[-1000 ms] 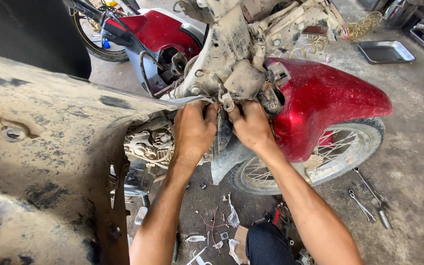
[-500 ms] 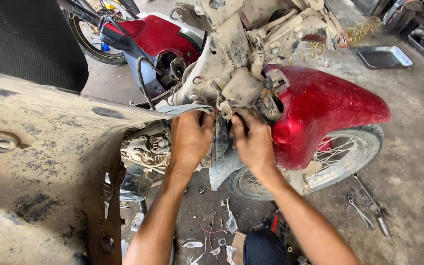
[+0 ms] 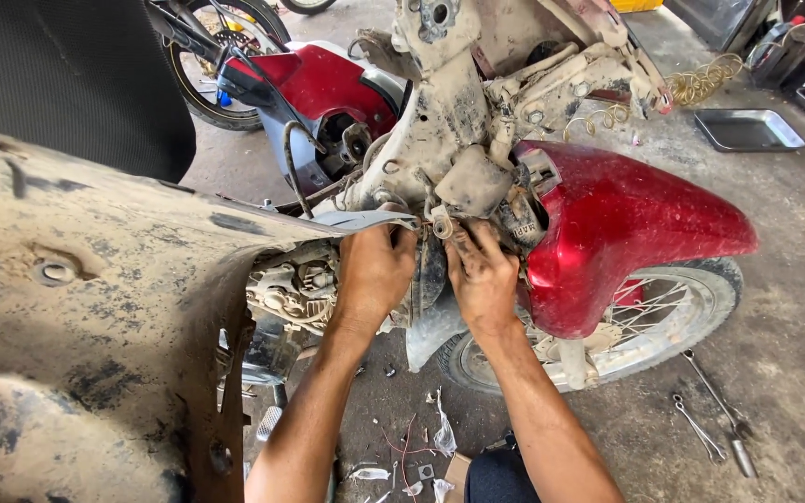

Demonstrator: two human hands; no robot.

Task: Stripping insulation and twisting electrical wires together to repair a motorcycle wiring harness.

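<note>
**Inspector:** Concrete workshop floor, stained and littered. State the subject.

**Assistant:** Stripped motorcycle. The red front fender sits over the spoked front wheel. The mud-caked steering-head frame stands bare above it, body panels off. A large dirty plastic cover fills the near left, underside up.

**Inspector:** Hands?

**Assistant:** Both work at the junction just below the steering head, between engine and fender. The left hand is curled closed around the edge of a grey panel strip, knuckles outward, apparently steadying it. The right hand is partly open, its fingers pressed up against a small fitting at the frame's base. Whether they pinch anything I cannot tell; the tips are hidden in grime.

**Inspector:** Why that posture?

**Assistant:** My judgement: one hand braces the loose part so the other can work the fastening in a tight recess.

**Inspector:** Surroundings?

**Assistant:** Wrenches lie on the floor by the wheel, within arm's reach. Torn scraps and wire bits lie beneath the forearms. A metal tray sits well apart at upper right, and a second red motorcycle stands behind.
</note>
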